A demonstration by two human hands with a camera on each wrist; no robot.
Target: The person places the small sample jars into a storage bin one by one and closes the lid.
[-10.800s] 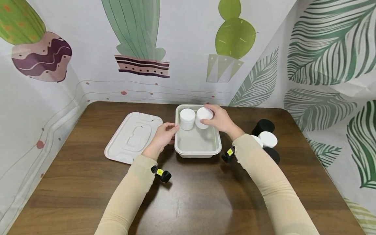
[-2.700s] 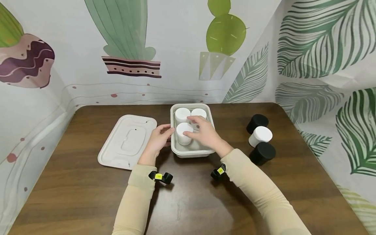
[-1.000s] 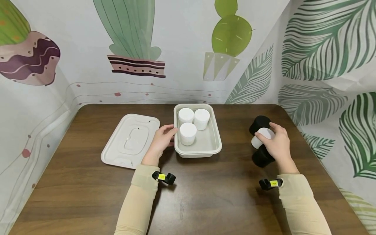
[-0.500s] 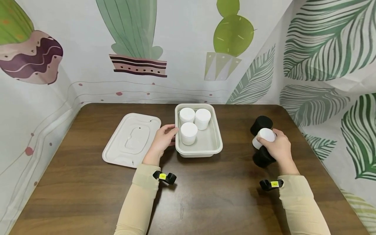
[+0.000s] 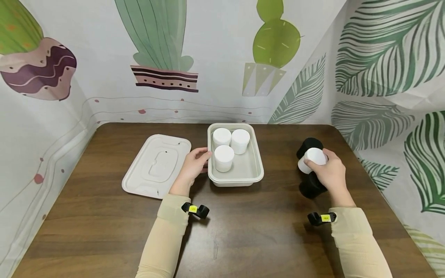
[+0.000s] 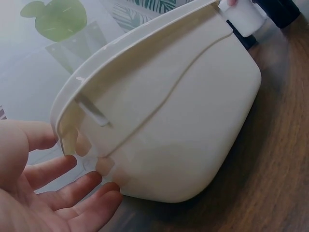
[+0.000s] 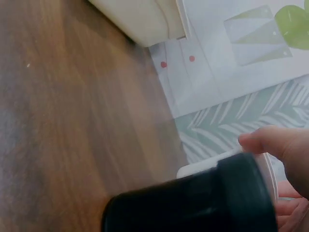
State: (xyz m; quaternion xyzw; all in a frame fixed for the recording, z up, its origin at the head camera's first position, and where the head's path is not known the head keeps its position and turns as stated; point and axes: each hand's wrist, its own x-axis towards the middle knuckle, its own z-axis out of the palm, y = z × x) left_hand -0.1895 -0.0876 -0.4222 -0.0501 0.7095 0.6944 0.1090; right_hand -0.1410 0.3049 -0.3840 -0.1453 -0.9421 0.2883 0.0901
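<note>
Ideally, leave the lid (image 5: 158,166) lying on the surface (image 5: 243,231) at left and steady the tub (image 5: 235,180) only lightly: your left hand (image 5: 192,165), fingers loosely spread, touches its left side. Three white jars (image 5: 224,158) stand inside, two behind and one front left, so avoid jolting them. Your right hand (image 5: 332,170) pinches the fourth jar (image 5: 315,156), well apart from the tub, between the back black jar (image 5: 309,145) and front black jar (image 5: 312,186); raise it straight so it knocks neither. You cannot tell whether its base is clear. Compared with half a second ago, its top sits slightly higher; the tub's contents are unchanged.
</note>
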